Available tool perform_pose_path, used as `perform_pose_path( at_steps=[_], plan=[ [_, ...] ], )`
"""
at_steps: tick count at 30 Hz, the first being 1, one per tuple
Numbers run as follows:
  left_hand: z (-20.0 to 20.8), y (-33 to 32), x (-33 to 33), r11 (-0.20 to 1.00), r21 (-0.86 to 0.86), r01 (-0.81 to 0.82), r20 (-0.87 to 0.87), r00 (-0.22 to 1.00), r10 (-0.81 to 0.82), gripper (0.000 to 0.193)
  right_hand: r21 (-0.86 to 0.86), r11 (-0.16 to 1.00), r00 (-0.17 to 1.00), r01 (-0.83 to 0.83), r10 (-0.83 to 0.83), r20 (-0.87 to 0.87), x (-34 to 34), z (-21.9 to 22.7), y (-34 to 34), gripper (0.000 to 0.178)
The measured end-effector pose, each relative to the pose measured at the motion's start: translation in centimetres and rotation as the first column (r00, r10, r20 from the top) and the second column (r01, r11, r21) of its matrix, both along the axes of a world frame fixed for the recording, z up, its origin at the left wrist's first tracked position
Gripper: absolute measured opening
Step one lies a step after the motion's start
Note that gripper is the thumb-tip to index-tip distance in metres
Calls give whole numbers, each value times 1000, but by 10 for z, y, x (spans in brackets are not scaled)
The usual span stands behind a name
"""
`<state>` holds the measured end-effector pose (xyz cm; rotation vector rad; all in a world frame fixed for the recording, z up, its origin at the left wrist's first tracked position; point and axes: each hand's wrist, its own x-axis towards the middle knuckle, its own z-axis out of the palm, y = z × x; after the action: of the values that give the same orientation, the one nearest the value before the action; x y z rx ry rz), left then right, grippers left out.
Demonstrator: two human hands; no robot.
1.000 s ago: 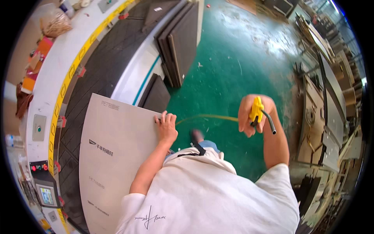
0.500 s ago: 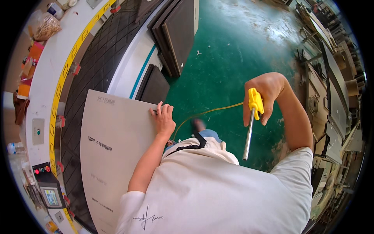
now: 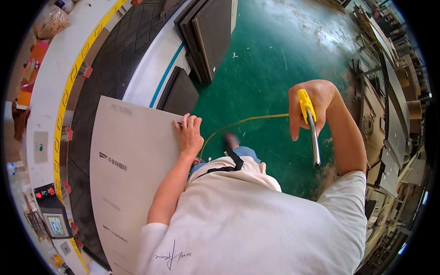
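My right hand (image 3: 322,101) grips a yellow air blow gun (image 3: 306,105) with a long metal nozzle (image 3: 315,144) that points down toward my body. A thin yellow hose (image 3: 247,120) runs from it, curving leftward over the floor to my waist. At the left, a large pale grey-beige panel (image 3: 133,183) with printed marks on its face stands beside me. My left hand (image 3: 189,137) holds the panel's near upper corner, fingers curled at the edge; the thumb's position is hard to see.
Dark panels (image 3: 213,43) lean upright ahead, beside a shorter dark stack (image 3: 178,94). Left is a machine with a black belt (image 3: 98,87), a yellow-striped edge (image 3: 64,101) and a control box with screen (image 3: 56,224). Boards on racks (image 3: 392,119) line the right. The floor (image 3: 266,59) is green.
The blow gun has tilted, its nozzle swinging right and up, as my right hand turned. My left hand stays at the panel's corner. The view has shifted slightly.
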<state>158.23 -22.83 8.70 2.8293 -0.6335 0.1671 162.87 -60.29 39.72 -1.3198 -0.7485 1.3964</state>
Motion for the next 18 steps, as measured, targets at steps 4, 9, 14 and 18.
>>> perform_pose_path(
  at_steps=[4,9,14,18],
  plan=[
    [-1,0,1,1000,-10,-7,4,1000,7,44,-84,996,999,-20,23,33,-4,3,15,46],
    [5,1,-1,998,-63,-19,-34,999,17,46,-692,722,949,-1,218,226,-5,14,39,36],
    [2,0,1,999,-42,-8,-1,1000,8,39,-895,284,696,343,563,445,-21,-53,8,40],
    [2,5,-1,999,-38,-32,-30,999,31,40,-822,449,653,350,512,558,-26,-77,19,43]
  ],
)
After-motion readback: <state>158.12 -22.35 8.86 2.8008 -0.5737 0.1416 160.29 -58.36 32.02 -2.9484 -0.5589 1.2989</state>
